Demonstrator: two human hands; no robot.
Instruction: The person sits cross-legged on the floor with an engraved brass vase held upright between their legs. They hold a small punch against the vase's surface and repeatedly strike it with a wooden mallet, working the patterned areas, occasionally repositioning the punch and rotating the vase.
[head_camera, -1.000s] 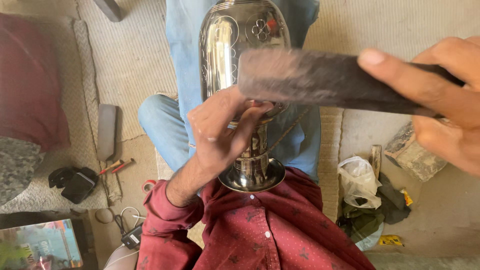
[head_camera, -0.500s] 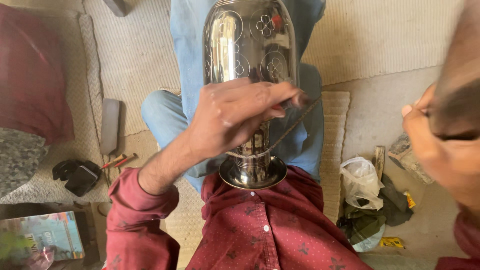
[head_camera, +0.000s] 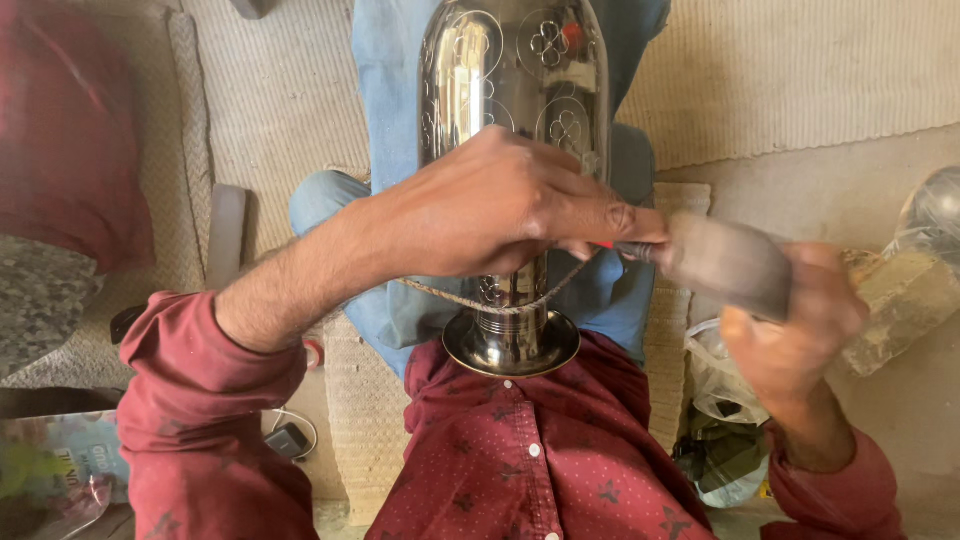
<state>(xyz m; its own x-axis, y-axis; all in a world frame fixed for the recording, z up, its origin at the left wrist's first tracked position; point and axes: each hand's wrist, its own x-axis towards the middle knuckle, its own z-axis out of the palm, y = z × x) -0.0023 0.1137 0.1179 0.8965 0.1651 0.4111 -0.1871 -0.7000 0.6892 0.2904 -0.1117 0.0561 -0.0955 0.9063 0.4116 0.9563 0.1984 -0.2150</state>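
Observation:
A shiny metal vessel with engraved flower rings lies along my lap, its round foot against my red shirt. A twisted cord loops around its narrow neck. My left hand rests on the vessel's body and pinches a thin engraving tool, mostly hidden by the fingers. My right hand grips a dark, blurred mallet whose end meets the tool's tip just right of the vessel.
A woven mat covers the floor ahead. On the left are a maroon cushion and a grey bar. Crumpled plastic bags lie at the right, a small black device by my left sleeve.
My left hand slid from the vessel's neck up onto its body. The mallet swung away to the right, then came back down against the tool.

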